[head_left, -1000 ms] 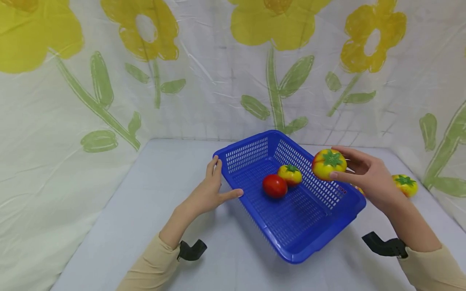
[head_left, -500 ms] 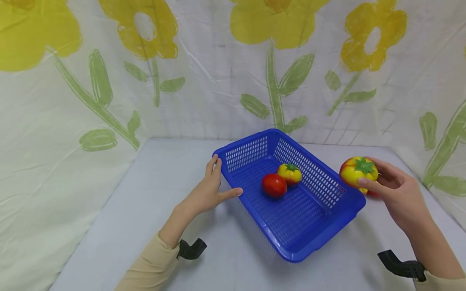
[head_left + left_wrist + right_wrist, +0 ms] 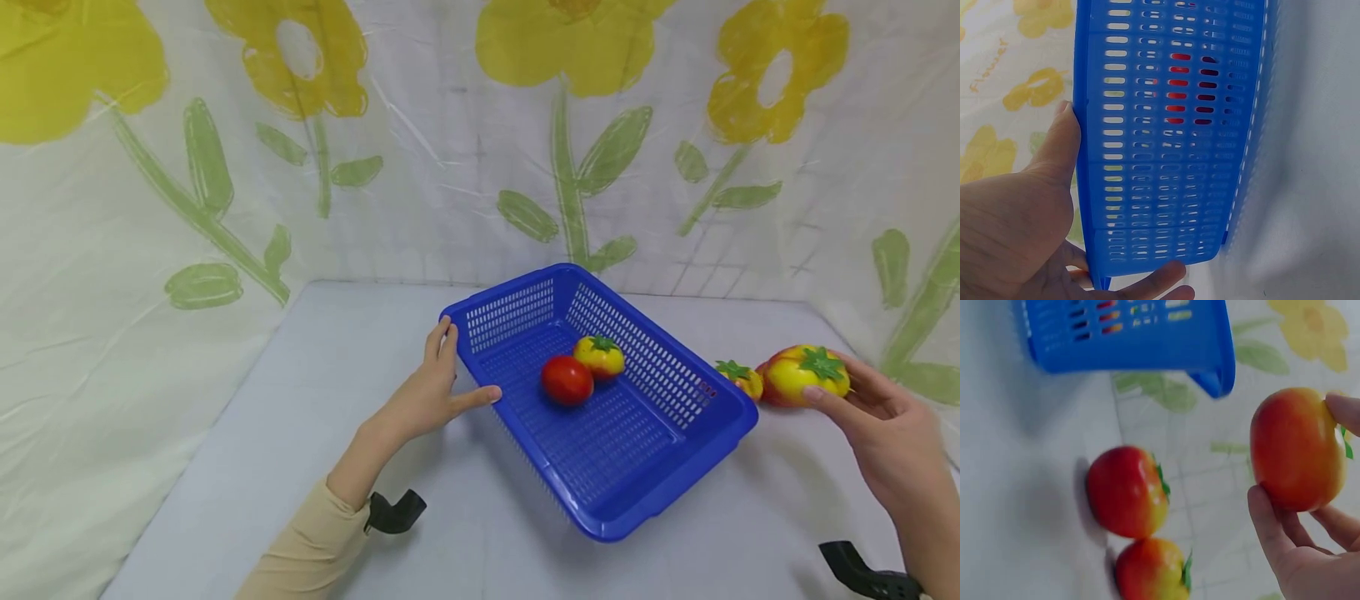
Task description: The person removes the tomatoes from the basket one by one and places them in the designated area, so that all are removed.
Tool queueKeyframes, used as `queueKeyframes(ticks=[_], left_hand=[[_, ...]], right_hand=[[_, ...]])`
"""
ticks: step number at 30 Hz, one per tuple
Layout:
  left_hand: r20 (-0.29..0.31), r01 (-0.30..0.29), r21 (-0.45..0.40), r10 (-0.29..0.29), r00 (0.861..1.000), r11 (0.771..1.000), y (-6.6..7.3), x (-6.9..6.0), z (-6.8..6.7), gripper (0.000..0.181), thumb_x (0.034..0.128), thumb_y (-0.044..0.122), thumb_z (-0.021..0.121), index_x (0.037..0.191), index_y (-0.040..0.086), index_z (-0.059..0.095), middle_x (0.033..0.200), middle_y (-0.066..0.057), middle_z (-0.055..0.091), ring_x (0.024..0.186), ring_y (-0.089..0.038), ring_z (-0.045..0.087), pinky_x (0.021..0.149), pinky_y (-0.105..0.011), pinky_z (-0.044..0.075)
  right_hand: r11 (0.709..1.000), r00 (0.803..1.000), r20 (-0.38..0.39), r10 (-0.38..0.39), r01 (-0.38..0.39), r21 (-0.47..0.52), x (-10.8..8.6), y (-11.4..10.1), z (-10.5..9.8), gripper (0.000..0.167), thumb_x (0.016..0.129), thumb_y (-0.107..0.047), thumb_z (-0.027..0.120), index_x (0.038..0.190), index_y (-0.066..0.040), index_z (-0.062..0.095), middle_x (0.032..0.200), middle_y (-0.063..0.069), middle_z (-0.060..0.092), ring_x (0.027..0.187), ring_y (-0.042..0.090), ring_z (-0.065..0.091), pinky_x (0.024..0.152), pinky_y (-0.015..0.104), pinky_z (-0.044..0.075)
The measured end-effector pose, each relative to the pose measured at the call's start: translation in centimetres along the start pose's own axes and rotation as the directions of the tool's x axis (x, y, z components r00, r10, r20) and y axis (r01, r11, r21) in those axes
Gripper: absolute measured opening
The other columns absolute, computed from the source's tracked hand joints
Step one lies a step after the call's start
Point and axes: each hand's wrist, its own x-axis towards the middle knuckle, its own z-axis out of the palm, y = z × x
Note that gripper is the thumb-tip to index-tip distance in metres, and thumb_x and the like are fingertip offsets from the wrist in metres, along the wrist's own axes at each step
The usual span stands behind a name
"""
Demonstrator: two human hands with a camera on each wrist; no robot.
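My left hand (image 3: 416, 396) holds the rim of a blue plastic basket (image 3: 551, 471), its thumb and fingers spread along the near left side. A red tomato (image 3: 567, 381) and a yellow-and-red tomato (image 3: 600, 357) with a green star top lie together inside. Right of the basket, my right hand (image 3: 892, 425) pinches another yellow-and-red tomato (image 3: 1297, 450) between thumb and fingers, above the table. Two more tomatoes rest there touching each other, a redder one (image 3: 1125, 490) and a yellower one (image 3: 1150, 569). From the head, the held tomato partly covers one of them.
The white table (image 3: 360, 517) extends around the basket. Behind it hangs a pale cloth (image 3: 427, 150) printed with yellow flowers and green stems. A black wrist mount (image 3: 396, 511) sits on the left forearm, another (image 3: 866, 571) on the right.
My right hand has carried its tomato from above the basket's right rim rightward and lower, over the table beside the other tomatoes. My left hand and the basket have stayed put.
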Motion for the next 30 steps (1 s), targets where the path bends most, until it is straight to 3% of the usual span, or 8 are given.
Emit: queueKeyframes(ticks=[5,10,13,14,18,20,25,30], left_hand=[[0.0,-0.001,0.0,0.001,1.0,1.0,0.2,0.1,0.0,0.118,0.0844,0.064,0.065,0.156,0.002,-0.005,0.161,-0.007,-0.018,0.124,-0.035,0.053,0.098,-0.043,0.046],[0.005,0.0,0.01,0.0,1.0,1.0,0.2,0.1,0.1,0.118,0.0845,0.064,0.065,0.156,0.001,-0.005,0.161,-0.008,-0.018,0.125,-0.034,0.051,0.099,-0.043,0.045],[0.003,0.005,0.017,-0.005,1.0,1.0,0.2,0.1,0.1,0.118,0.0843,0.064,0.065,0.156,0.001,-0.005,0.161,-0.008,-0.019,0.125,-0.033,0.051,0.099,-0.042,0.045],[0.002,0.006,0.017,-0.006,1.0,1.0,0.1,0.0,0.1,0.118,0.0842,0.064,0.065,0.156,0.002,-0.005,0.161,-0.007,-0.019,0.125,-0.033,0.052,0.099,-0.042,0.045],[-0.002,0.004,0.016,-0.004,1.0,1.0,0.1,0.0,0.0,0.118,0.0839,0.065,0.064,0.156,0.002,-0.005,0.161,-0.008,-0.019,0.124,-0.034,0.053,0.099,-0.043,0.045],[0.001,0.003,0.011,-0.003,1.0,1.0,0.1,0.0,0.0,0.118,0.0839,0.065,0.065,0.156,0.002,-0.006,0.161,-0.008,-0.019,0.123,-0.034,0.053,0.099,-0.043,0.045],[0.001,0.002,0.007,-0.002,1.0,1.0,0.0,0.0,0.0,0.118,0.084,0.064,0.065,0.156,0.001,-0.005,0.161,-0.008,-0.019,0.121,-0.034,0.055,0.097,-0.041,0.047],[0.003,0.007,0.011,-0.007,1.0,1.0,0.1,0.0,0.0,0.118,0.084,0.065,0.064,0.156,0.002,-0.005,0.161,-0.007,-0.019,0.121,-0.034,0.055,0.095,-0.041,0.048]], right_hand=[[0.997,0.997,-0.065,0.042,-0.046,-0.061,0.0,1.1,-2.4,0.057,0.091,0.008,0.064,0.143,-0.011,0.053,0.121,-0.005,0.052,0.099,0.004,0.055,0.078,0.01,0.048],[0.946,0.97,-0.09,0.224,-0.239,-0.22,0.1,2.8,-4.4,0.068,0.093,-0.008,0.069,0.153,-0.016,0.037,0.116,-0.008,0.046,0.095,0.003,0.047,0.069,0.008,0.048],[0.855,0.942,-0.088,0.323,-0.331,-0.399,0.4,3.4,-5.1,0.076,0.095,-0.022,0.068,0.157,-0.014,0.025,0.132,0.006,0.041,0.101,0.011,0.043,0.068,0.009,0.048],[0.815,0.932,-0.081,0.354,-0.349,-0.463,0.5,3.5,-5.2,0.078,0.096,-0.027,0.066,0.158,-0.012,0.02,0.142,0.012,0.036,0.108,0.017,0.042,0.076,0.014,0.05],[0.658,0.891,-0.04,0.452,-0.363,-0.66,0.7,3.4,-5.2,0.089,0.098,-0.043,0.058,0.157,-0.001,0.005,0.156,0.032,0.007,0.126,0.045,0.024,0.102,0.053,0.04],[0.621,0.874,-0.008,0.485,-0.351,-0.701,0.8,3.4,-5.0,0.091,0.098,-0.045,0.058,0.155,0.003,0.004,0.154,0.036,0.009,0.126,0.05,0.023,0.1,0.069,0.028],[0.586,0.868,0.033,0.496,-0.306,-0.751,0.8,3.7,-4.8,0.09,0.096,-0.045,0.061,0.154,0.006,0.014,0.148,0.037,0.022,0.121,0.048,0.031,0.094,0.07,0.033],[0.573,0.878,0.068,0.474,-0.249,-0.781,0.6,4.0,-4.8,0.086,0.095,-0.044,0.065,0.151,0.007,0.024,0.148,0.037,0.025,0.121,0.051,0.036,0.091,0.07,0.036]])
